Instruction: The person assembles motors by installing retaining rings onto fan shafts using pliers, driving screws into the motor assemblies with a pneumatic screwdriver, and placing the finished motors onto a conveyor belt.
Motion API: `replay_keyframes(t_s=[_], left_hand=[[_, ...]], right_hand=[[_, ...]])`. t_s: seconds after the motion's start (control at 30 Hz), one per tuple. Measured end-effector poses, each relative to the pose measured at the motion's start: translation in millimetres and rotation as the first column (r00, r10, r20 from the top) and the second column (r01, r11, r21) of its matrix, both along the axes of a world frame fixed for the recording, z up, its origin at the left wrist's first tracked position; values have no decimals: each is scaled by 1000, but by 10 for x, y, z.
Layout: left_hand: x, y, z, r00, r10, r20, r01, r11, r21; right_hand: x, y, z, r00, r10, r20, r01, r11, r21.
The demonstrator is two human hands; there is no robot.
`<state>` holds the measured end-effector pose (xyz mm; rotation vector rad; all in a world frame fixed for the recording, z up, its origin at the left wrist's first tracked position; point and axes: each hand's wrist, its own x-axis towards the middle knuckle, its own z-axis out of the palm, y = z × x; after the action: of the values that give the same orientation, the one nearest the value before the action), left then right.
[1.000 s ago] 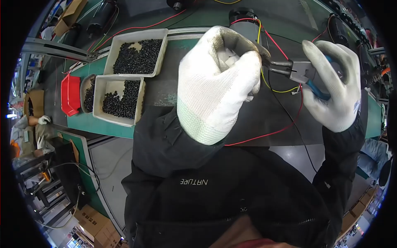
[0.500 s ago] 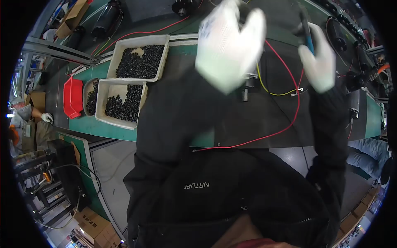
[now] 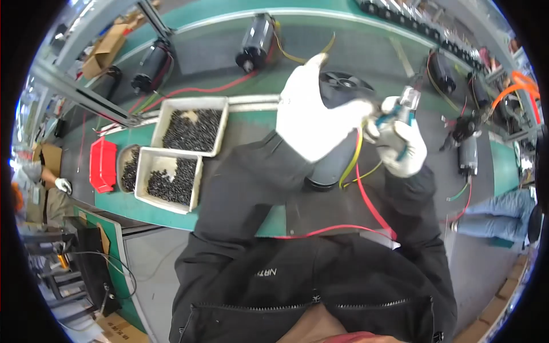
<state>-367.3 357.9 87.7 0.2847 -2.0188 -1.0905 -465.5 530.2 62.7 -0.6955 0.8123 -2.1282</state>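
A dark cylindrical motor [image 3: 329, 168] stands upright on the bench in front of me, its black spoked end [image 3: 346, 83] facing up. My left hand [image 3: 309, 111], in a white glove, wraps the motor from the left, forefinger and thumb spread around its upper part. The thumb reaches across to a yellow-green wire [image 3: 353, 154] on the right side. Close beside it, my gloved right hand [image 3: 403, 146] is closed on blue-handled pliers [image 3: 409, 98], metal head pointing up. A red wire [image 3: 366, 197] runs down from the motor to the bench's front edge.
Two white bins [image 3: 155, 123] of small black parts, a round tub [image 3: 122, 150] and a red tray [image 3: 103, 166] sit at left. More motors [image 3: 257, 40] lie at the back. An orange hose [image 3: 514, 86] hangs right. A co-worker's gloved hand [image 3: 63, 185] shows far left.
The view has tilted up, bringing the motor into sight. My right hand has moved left and inward with the pliers, close to my left thumb.
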Motion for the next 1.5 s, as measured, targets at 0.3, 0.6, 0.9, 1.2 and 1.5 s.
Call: replay_keyframes(t_s=[0.3, 0.6, 0.9, 1.2, 1.5], left_hand=[[566, 101, 54, 779, -605, -164, 614, 789, 6], [400, 54, 37, 728, -624, -285, 620, 776, -114], [354, 198, -33, 748, -532, -397, 531, 838, -124], [528, 125, 5, 779, -558, -286, 511, 829, -227], [672, 236, -68, 727, -578, -370, 619, 785, -11]], right_hand=[[216, 397, 1324, 26, 362, -932, 552, 772, 315], [337, 321, 1654, -228, 588, -776, 634, 695, 340], [502, 443, 1467, -274, 549, -790, 665, 701, 256], [320, 398, 1298, -336, 436, -835, 543, 814, 206], [235, 593, 356, 166, -32, -986, 842, 526, 125]])
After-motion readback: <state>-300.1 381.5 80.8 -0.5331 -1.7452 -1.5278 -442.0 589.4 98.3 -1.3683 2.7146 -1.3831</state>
